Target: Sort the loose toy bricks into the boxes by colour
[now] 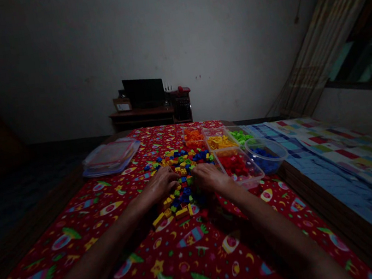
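Observation:
A loose pile of small toy building bricks (185, 191) in yellow, blue, green and red lies on the red patterned cloth (177, 271). At the pile's left side is my left hand (161, 184), its fingers bent together among the bricks; what they pinch is too small and dark to make out. My right hand (209, 176) is over the pile's right side, beside the box of red bricks. Its fingers are curled down, and whatever is between them is hidden. Several yellow bricks (182, 213) lie at the near edge of the pile.
Clear containers hold orange bricks (194, 135), yellow bricks (220, 142), green bricks (240, 137), red bricks (233, 165) and, in a round tub, blue bricks (264, 158). Stacked plastic lids (111, 156) lie at the left. A bed (344, 171) adjoins on the right.

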Available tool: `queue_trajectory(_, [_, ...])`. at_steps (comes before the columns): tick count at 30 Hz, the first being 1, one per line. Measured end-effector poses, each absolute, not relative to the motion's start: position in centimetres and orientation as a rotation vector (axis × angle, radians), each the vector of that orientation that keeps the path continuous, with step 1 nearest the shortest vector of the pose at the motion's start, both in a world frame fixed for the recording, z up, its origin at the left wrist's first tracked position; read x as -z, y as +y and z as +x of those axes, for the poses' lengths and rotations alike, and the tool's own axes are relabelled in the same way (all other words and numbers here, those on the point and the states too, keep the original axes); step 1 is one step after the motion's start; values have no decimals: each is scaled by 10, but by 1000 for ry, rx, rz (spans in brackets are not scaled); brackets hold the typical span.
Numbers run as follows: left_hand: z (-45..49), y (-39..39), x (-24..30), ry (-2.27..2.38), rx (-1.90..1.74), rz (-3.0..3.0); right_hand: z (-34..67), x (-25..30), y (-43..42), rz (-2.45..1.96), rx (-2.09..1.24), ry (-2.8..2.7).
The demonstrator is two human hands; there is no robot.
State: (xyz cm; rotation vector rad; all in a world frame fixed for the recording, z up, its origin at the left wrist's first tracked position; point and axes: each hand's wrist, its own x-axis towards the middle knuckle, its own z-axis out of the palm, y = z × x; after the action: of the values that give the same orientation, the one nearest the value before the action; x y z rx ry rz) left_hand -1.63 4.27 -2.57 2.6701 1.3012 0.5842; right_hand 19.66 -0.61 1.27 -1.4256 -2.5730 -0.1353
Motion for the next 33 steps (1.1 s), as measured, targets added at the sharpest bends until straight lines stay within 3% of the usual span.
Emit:
queue_trajectory(8, [-12, 43, 24, 1320, -601, 2617, 201, -7, 12, -1388, 9, -2574])
queue_trajectory(18, [-11, 48, 4, 1312, -845, 2372, 208, -25, 29, -1324, -616, -2242])
queue_trajectory(33, [-4, 37, -9, 1277, -903, 2027, 276, -48, 47, -1565, -241, -1824])
